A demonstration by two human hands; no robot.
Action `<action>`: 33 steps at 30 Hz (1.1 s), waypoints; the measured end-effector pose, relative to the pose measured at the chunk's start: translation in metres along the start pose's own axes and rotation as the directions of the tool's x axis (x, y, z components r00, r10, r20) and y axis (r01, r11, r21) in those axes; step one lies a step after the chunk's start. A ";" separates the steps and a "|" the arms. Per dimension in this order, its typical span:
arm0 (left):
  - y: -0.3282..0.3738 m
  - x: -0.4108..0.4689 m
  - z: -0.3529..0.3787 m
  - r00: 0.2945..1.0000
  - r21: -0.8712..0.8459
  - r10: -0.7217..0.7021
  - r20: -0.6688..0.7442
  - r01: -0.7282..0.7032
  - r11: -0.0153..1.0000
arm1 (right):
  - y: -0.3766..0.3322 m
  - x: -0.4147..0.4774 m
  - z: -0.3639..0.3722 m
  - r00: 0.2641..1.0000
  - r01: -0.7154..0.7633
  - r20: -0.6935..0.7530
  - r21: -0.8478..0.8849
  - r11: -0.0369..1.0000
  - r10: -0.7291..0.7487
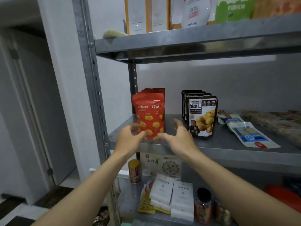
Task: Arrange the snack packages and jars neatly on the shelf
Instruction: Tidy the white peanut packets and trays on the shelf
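Note:
Red snack pouches [149,111] stand upright in a row at the left end of the middle shelf [228,144]. My left hand [130,137] and my right hand [177,134] flank the base of the front pouch, fingers spread and relaxed, holding nothing. Whether they touch the pouch I cannot tell. Black pouches [202,115] stand in a row just to the right. Blue-and-white flat packets [247,131] lie on the shelf farther right.
Boxes and a white bag [193,12] fill the top shelf. The lower shelf holds a yellow-lidded jar [134,171], white packets [172,196] and a dark-lidded jar [202,204]. A metal upright [91,79] bounds the left side.

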State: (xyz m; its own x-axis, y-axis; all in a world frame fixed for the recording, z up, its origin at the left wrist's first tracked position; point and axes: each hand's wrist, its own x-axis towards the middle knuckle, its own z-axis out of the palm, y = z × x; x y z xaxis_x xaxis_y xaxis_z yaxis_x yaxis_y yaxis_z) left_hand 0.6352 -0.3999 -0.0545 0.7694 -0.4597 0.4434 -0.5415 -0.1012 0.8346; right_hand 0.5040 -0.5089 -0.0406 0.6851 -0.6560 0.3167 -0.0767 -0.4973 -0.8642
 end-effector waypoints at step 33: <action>-0.035 0.087 0.034 0.936 -0.346 -0.077 0.344 0.202 0.916 | 0.029 0.105 0.043 0.981 -0.142 0.170 0.319 0.937 0.091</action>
State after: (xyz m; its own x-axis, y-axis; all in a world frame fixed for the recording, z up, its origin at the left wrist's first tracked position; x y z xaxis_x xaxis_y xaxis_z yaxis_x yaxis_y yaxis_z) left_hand 0.7092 -0.4663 -0.0560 0.6455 -0.7256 0.2385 -0.2230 0.1195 0.9675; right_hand 0.6046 -0.5683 -0.0493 0.7886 -0.5921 0.1660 0.0620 -0.1920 -0.9794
